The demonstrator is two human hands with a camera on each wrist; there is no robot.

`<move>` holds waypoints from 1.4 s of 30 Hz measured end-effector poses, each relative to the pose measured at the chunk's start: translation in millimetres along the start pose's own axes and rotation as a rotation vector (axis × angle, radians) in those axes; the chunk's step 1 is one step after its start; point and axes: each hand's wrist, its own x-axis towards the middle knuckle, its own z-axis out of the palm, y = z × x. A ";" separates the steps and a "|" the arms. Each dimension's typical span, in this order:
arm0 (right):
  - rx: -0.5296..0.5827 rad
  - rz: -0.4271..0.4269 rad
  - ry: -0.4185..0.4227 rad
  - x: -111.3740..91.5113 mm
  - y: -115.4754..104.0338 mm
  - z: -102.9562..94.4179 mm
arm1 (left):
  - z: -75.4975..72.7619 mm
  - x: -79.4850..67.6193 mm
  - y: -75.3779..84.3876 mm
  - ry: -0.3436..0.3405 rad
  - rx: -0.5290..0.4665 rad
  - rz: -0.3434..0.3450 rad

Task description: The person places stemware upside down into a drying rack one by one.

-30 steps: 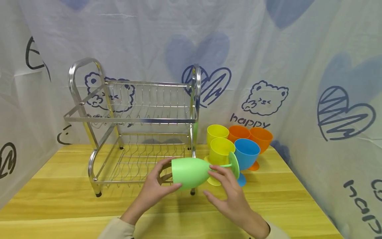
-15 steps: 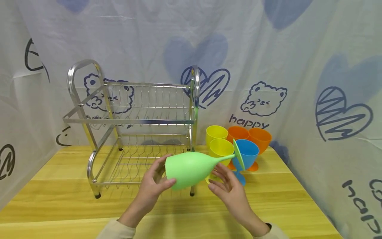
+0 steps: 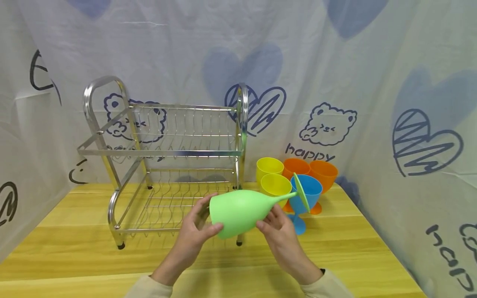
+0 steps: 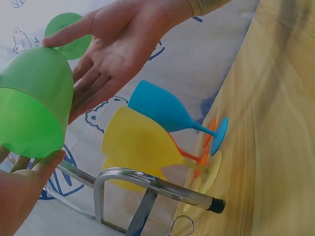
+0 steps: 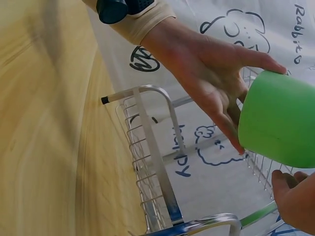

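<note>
Both hands hold one green goblet (image 3: 240, 211), which lies between them, nearly horizontal and raised above the wooden table (image 3: 93, 265). The left hand (image 3: 191, 232) grips the rim end of the bowl, its thumb on the near side and its fingers on the far side. The right hand (image 3: 281, 238) holds the narrow end of the bowl, thumb tip against the surface, fingers partly hidden behind it. The stem slants upward past the right hand and ends in a round foot (image 3: 302, 192), which overlaps the blue goblet (image 3: 314, 192) in the head view.

Beyond the right hand, five more goblets stand upright in a close group: the blue one, a front yellow goblet (image 3: 275, 184), a rear yellow goblet (image 3: 269, 166) and two orange goblets (image 3: 324, 178). Beyond the left hand, and extending to its left, stands a two-tier metal rack (image 3: 160, 153); its near right leg comes down between the hands, behind the green bowl. Farther from both hands hangs a pale sheet (image 3: 179, 49) printed with hearts and bears. Light sleeves (image 3: 149, 287) cover both forearms.
</note>
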 end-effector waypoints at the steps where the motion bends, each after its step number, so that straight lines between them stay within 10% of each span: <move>1: 0.000 -0.013 -0.005 0.1 0.1 0.3 | 0.2 -0.1 0.2 0.003 0.004 -0.002; 20: -0.053 -0.191 -0.100 -0.2 -0.3 -9.0 | 3.9 -3.4 8.3 -0.016 0.086 0.093; 33: -0.232 -0.233 -0.045 -0.7 -35.1 -26.8 | -16.7 -5.2 78.9 0.060 0.443 0.538; 42: -0.356 -0.318 -0.013 0.6 -52.0 -35.3 | -60.6 7.0 143.0 0.312 0.777 0.549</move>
